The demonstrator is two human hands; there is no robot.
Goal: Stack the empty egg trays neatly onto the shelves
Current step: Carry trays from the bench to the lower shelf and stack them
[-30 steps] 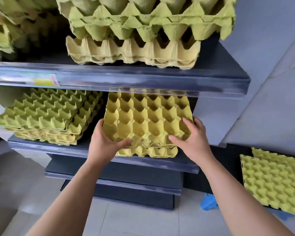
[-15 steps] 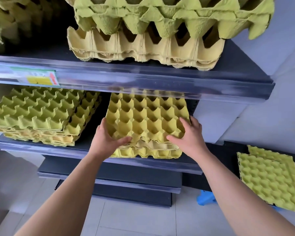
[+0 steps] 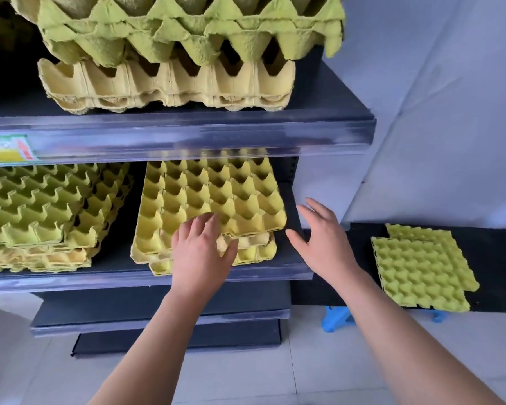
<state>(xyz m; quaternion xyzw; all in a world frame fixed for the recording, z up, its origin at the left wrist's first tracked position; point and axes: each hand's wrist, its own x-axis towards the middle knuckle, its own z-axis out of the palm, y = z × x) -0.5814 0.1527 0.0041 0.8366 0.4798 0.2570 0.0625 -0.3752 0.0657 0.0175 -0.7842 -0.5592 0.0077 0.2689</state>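
The yellow moulded-pulp egg tray point(image 3: 216, 194), skewed atop its stack point(image 3: 254, 250), has its front edge under the spread left hand point(image 3: 199, 255) (spread right hand point(image 3: 324, 244) just right of it, touching nothing).

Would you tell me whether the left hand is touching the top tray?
Touching. In the head view, the left hand lays its fingers on the top tray.
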